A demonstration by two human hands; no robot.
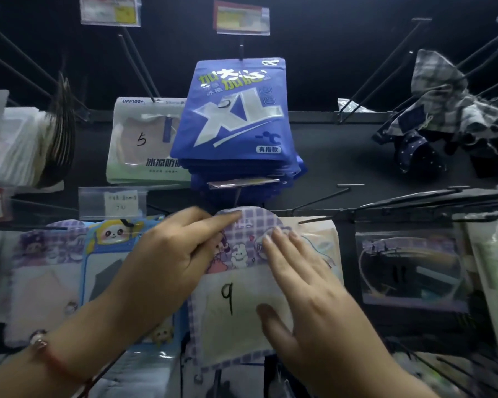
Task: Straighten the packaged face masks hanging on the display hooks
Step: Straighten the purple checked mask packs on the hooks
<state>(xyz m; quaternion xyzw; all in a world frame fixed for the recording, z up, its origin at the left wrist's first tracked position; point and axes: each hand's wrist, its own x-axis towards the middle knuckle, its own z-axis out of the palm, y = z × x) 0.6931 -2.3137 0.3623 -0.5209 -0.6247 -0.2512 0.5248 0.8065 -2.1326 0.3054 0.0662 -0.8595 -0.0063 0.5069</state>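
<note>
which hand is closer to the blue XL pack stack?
Left. The left hand pinches the purple mask pack at its top, just below the XL stack; the right hand lies flat lower on that pack.

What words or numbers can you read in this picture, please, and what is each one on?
"XL": blue pack.
"有指款": same blue pack, lower right.
"UPF100+": green pack, top left.
"5": handwritten on the green pack.
"冰凉防": green pack's lower edge; the rest is hidden.
"9": handwritten on the purple checked pack under both hands.
Price tags and the clear tag: too blurred to read.
Blue pack's top characters: too stylised to read surely.
</note>
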